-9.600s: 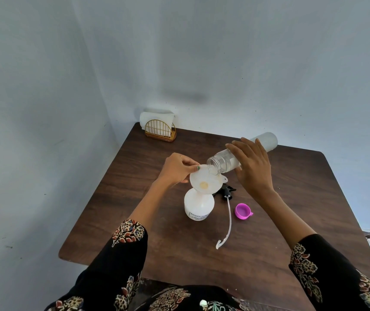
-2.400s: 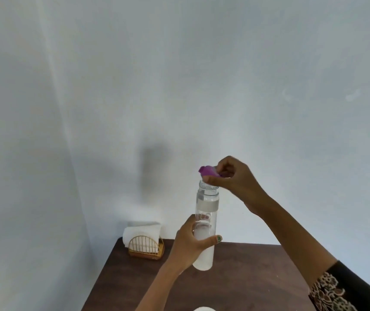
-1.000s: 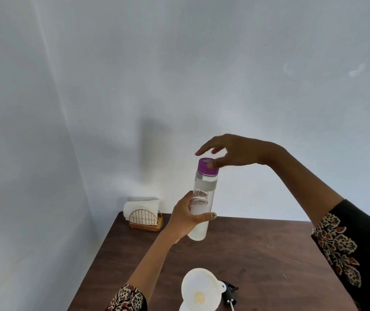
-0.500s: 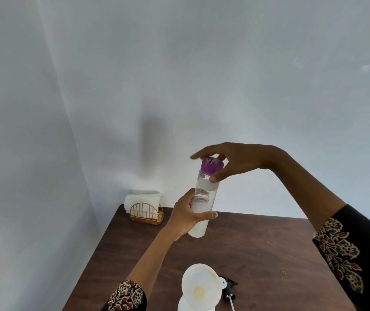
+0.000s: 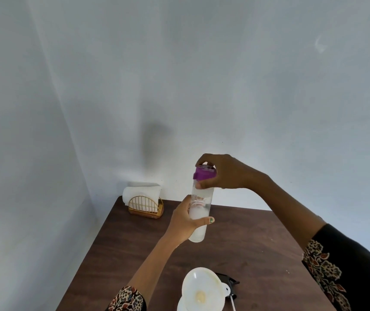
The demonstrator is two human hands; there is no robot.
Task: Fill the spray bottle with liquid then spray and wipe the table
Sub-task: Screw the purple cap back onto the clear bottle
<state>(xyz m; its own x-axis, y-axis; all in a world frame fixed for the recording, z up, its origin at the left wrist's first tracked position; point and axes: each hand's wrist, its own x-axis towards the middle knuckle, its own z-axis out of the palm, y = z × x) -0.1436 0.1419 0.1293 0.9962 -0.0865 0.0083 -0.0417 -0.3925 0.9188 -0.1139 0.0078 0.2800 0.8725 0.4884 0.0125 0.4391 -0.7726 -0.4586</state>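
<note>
My left hand (image 5: 185,222) grips the lower half of a clear water bottle (image 5: 202,204), held upright above the dark wooden table (image 5: 258,239). My right hand (image 5: 224,172) is closed around the purple cap (image 5: 204,172) seated on the bottle's mouth. At the bottom edge a white funnel (image 5: 202,290) sits in the neck of the white spray bottle (image 5: 180,307), which is mostly cut off. The black spray head (image 5: 230,283) with its thin tube lies on the table just right of the funnel.
A gold wire holder with white napkins (image 5: 144,202) stands in the table's far left corner against the pale walls. The table's left edge (image 5: 94,241) runs close to the left wall.
My right hand has gone from fingers spread over the cap to a closed grip around it. The bottle sits lower in view and the camera has tilted down slightly.
</note>
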